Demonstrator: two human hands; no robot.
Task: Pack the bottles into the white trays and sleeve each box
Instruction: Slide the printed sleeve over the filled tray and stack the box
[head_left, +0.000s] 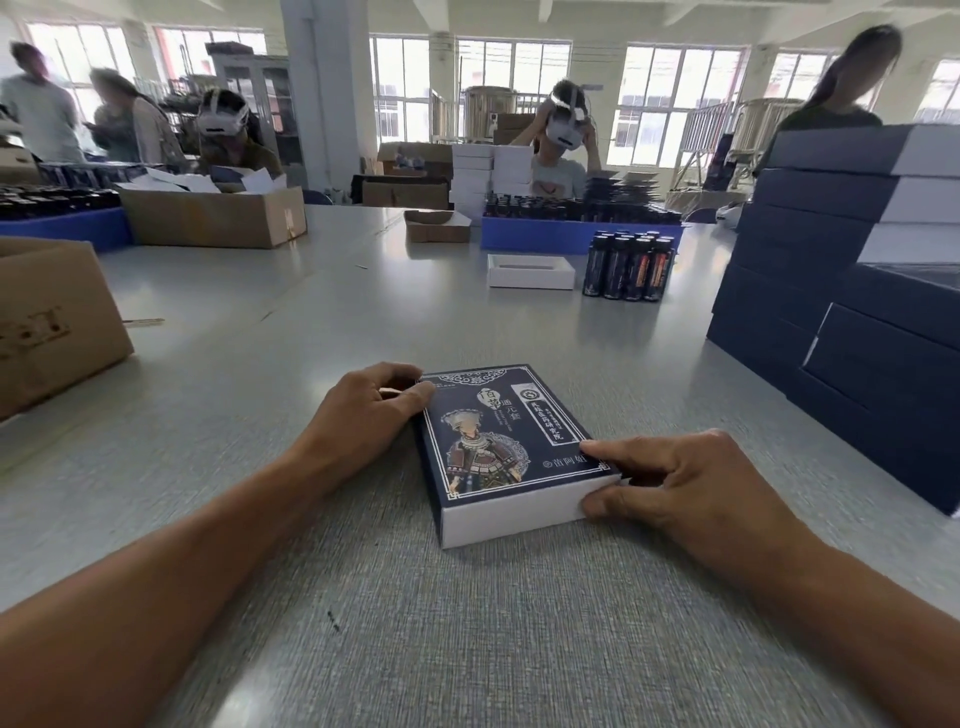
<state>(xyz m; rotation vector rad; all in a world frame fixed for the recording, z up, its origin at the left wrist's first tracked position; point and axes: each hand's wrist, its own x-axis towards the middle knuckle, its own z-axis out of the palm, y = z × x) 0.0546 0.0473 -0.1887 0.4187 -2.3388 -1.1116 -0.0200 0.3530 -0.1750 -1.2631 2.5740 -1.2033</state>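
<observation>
Lying flat on the grey table (363, 597), centre-front, the sleeved box (498, 447) shows its navy printed sleeve w/ the white tray end facing the viewer. Left hand (363, 415) grips the far-left corner, fingers curled over it; right hand (691, 483) pinches the near-right corner, thumb on the white end. Loose bottles (628, 267) & an empty white tray (531, 271) sit well apart beyond; navy box stack (810, 270) at right.

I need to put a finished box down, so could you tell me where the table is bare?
Bare: between the cardboard box and the white tray, and in front of the sleeved box. Crowded: the navy stack and bottles.
</observation>
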